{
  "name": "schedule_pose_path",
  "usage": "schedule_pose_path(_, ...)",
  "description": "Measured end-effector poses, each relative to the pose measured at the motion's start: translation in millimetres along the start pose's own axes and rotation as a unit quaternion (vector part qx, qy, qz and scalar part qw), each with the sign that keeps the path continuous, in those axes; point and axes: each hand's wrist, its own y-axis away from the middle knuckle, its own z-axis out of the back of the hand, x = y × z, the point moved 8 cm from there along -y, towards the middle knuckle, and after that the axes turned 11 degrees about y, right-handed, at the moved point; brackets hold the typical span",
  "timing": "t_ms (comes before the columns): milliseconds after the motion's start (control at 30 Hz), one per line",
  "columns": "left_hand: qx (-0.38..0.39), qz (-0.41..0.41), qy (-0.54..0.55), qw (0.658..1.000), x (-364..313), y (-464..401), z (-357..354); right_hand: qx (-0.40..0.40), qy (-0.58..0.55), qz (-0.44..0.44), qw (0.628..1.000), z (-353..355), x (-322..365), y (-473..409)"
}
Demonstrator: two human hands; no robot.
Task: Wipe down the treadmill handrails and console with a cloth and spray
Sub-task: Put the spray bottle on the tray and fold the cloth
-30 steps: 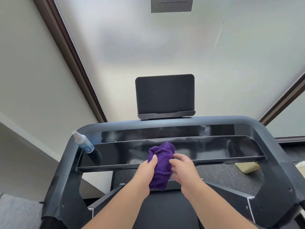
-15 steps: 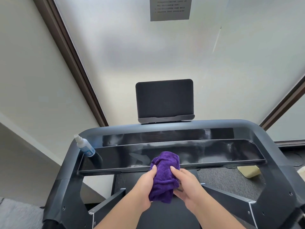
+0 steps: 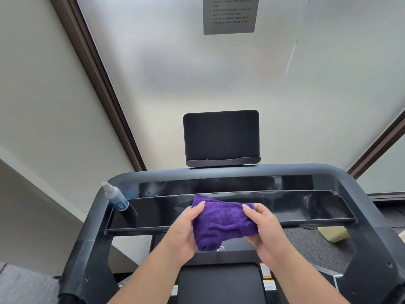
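Observation:
A purple cloth [image 3: 223,222] is stretched between both hands, just in front of the glossy black console tray [image 3: 306,207] of the treadmill. My left hand [image 3: 186,233] grips its left edge and my right hand [image 3: 265,231] grips its right edge. A small clear spray bottle [image 3: 115,196] with a blue label stands tilted in the tray's left corner. The dark screen [image 3: 221,137] rises behind the console. The left handrail [image 3: 92,233] and the right handrail [image 3: 372,227] curve down on either side.
A frosted glass wall with a posted paper notice [image 3: 229,14] stands close behind the treadmill. A yellowish object [image 3: 334,234] lies on the floor below the tray at the right. The black belt [image 3: 219,284] runs between my forearms.
The cloth was bunched in both hands; my hands have moved apart and spread it out wide. The view has tilted down slightly.

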Motion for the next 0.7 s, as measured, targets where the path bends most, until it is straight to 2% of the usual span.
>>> schedule_pose_path(100,0.039,0.023,0.030,0.999,-6,1,-16,0.045,-0.007,0.015,0.999,-11,19,-2)
schedule_pose_path(267,0.042,0.058,0.068,0.995,1,3,-13,0.094,0.006,0.009,0.996,-21,26,-4)
schedule_pose_path(500,0.041,0.026,0.029,0.998,-13,-2,3,0.046,0.024,0.022,0.998,1,24,-13)
schedule_pose_path(600,0.021,0.051,0.012,0.998,-10,-5,18,0.007,0.071,0.015,0.997,11,16,-16)
schedule_pose_path(700,0.015,0.086,-0.058,0.995,-3,2,31,-0.046,0.126,0.009,0.991,28,6,-18)
